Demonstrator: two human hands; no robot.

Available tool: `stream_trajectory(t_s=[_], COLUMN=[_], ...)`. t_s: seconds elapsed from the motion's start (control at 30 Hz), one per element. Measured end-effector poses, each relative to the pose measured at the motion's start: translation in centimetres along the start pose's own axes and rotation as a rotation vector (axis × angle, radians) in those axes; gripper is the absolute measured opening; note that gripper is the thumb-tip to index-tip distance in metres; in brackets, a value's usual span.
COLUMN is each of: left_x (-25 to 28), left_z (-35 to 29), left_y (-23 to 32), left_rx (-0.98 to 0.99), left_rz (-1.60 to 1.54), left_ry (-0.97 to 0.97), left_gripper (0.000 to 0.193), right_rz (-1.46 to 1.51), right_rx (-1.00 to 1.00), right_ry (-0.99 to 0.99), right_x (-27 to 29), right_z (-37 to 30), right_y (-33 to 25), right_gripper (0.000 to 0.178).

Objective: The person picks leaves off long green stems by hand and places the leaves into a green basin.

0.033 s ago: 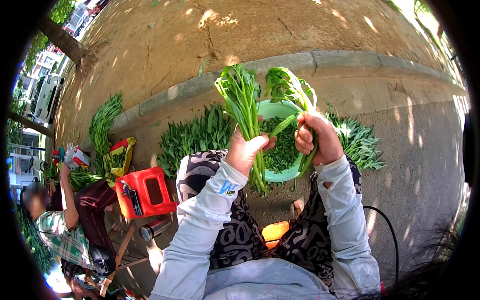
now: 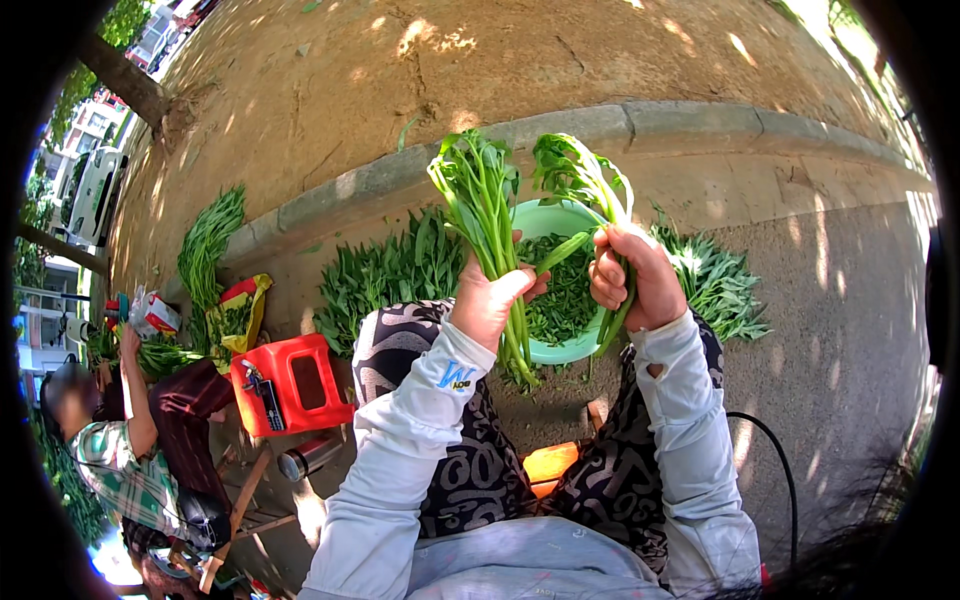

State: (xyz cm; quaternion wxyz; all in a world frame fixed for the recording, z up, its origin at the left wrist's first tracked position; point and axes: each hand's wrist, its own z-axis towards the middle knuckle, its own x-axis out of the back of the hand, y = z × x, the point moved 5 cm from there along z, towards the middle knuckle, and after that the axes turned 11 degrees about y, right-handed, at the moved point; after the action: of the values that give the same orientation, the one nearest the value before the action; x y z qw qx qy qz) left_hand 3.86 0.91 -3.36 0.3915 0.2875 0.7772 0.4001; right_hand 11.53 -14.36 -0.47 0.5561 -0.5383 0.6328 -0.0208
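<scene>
Nothing shifted since before, left hand [image 2: 487,300] grip closed around leafy stalk bunch [image 2: 482,215], right hand [image 2: 632,280] clutching thinner stalks [image 2: 578,180].

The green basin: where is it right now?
The green basin sits on the ground at centre, behind and between the left hand and right hand, with leafy greens piled to its left.
</scene>
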Motion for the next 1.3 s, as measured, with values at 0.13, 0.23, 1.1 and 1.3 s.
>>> stream_trajectory(t_s=[0.13,0.23,1.1,1.3], left_x=[0.2,0.6,-1.0,-1.6], left_z=[0.0,0.1,0.4,-0.2], left_y=[0.8,1.2,0.8,0.6], left_rx=[0.006,-0.031,-0.092,-0.103], left_rz=[0.019,0.028,-0.058,-0.059], left_ry=[0.133,0.203,-0.073,-0.136], left_gripper=[0.045,0.046,0.02,0.025], right_rz=[-0.043,-0.016,0.062,0.089], right_rx=[0.012,-0.019,-0.105,-0.146], right_ry=[0.005,-0.084,-0.18,-0.238], right_x=[-0.6,-0.6,-1.3,-1.7], right_z=[-0.3,-0.1,-0.4,-0.5], right_y=[0.2,0.5,1.5,1.8], right_gripper=[0.02,0.021,0.023,0.024])
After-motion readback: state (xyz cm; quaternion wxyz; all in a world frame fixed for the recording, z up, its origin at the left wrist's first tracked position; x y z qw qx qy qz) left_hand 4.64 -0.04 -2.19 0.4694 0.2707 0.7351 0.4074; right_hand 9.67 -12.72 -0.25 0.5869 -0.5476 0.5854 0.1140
